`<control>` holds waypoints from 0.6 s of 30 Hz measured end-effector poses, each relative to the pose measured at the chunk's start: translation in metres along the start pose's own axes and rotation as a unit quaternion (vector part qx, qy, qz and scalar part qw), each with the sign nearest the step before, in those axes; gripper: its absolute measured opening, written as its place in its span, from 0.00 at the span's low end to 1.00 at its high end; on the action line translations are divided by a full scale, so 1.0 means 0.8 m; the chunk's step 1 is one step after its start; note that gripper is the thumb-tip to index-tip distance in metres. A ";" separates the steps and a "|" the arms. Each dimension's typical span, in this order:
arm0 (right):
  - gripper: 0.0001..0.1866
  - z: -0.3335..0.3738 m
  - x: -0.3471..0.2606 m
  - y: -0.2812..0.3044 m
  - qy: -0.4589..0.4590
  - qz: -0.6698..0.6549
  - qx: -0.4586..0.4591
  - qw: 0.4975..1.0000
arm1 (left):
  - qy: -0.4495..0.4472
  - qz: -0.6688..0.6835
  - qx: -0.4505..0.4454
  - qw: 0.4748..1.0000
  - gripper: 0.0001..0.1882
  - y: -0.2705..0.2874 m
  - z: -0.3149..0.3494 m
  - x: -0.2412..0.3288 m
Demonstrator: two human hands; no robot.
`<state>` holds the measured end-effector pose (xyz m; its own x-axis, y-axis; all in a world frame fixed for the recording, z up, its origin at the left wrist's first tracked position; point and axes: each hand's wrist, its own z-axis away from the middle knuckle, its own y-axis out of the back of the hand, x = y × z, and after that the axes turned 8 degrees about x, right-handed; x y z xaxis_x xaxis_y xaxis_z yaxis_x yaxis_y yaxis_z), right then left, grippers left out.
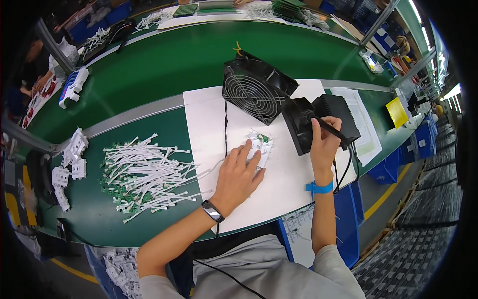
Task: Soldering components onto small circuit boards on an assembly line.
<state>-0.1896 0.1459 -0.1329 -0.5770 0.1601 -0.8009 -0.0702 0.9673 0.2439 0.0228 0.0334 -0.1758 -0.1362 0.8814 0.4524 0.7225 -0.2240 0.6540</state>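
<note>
In the head view, the person's left hand lies over a small white plastic housing with a green circuit board, which sits on a large white sheet spread over the dark green desk. Its fingers are extended and slightly parted, the tips on or right beside the housing; whether they pinch any part of it I cannot tell. The right hand has its fingers closed around a slim black handle, held up at the black angular stand, to the right of the housing and apart from it. A black ridged box stands just beside that stand, near printed paper sheets.

Beyond the housing, a black square-framed fan with a round wire grille stands tilted, and a thin black cord runs from it down across the white sheet. The left wrist wears a black band with a small screen, the right a bright blue strap.

To the left, a broad heap of white cables with small green boards covers part of the desk; farther left lie several white plastic parts. A metal rail separates the desk from a long green surface behind. Blue plastic bins stand at the right.
</note>
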 end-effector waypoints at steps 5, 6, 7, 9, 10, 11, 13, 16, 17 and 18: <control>0.08 -0.013 0.006 0.007 -0.013 -0.022 -0.001 1.000 | -0.008 -0.007 0.018 1.000 0.23 -0.004 0.001 -0.003; 0.09 -0.016 -0.008 0.011 0.016 0.029 -0.019 0.999 | -0.011 -0.014 0.024 1.000 0.23 -0.005 0.002 -0.004; 0.09 -0.017 -0.019 0.010 0.032 0.063 -0.033 0.997 | -0.009 -0.011 0.019 1.000 0.23 -0.004 0.002 -0.004; 0.08 -0.021 -0.028 0.013 -0.049 0.042 -0.078 0.995 | -0.007 0.004 0.015 1.000 0.23 -0.004 -0.001 -0.002; 0.07 -0.017 -0.029 0.007 -0.057 0.005 -0.064 0.996 | -0.004 0.009 0.013 1.000 0.23 -0.004 0.000 -0.002; 0.07 -0.015 -0.030 0.005 -0.084 -0.017 -0.062 0.994 | -0.004 0.010 0.014 1.000 0.23 -0.006 0.001 -0.002; 0.08 -0.008 -0.020 0.006 -0.094 -0.048 -0.058 0.993 | -0.005 0.014 0.014 1.000 0.23 -0.006 0.002 -0.004; 0.22 0.015 -0.041 0.013 -0.138 -0.059 -0.088 0.985 | 0.010 0.039 0.011 0.999 0.23 -0.004 0.006 -0.007; 0.24 0.025 -0.021 0.024 -0.101 -0.025 -0.088 0.991 | 0.015 0.042 0.016 0.999 0.22 -0.003 0.006 -0.004; 0.27 0.035 -0.017 0.027 -0.065 0.007 -0.089 0.994 | 0.015 0.035 0.018 0.999 0.22 0.007 0.004 0.000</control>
<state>-0.1605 0.1698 -0.1321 -0.4705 0.2080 -0.8575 -0.2126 0.9165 0.3390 0.0291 0.0330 -0.1741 -0.1038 0.8508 0.5151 0.7546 -0.2700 0.5980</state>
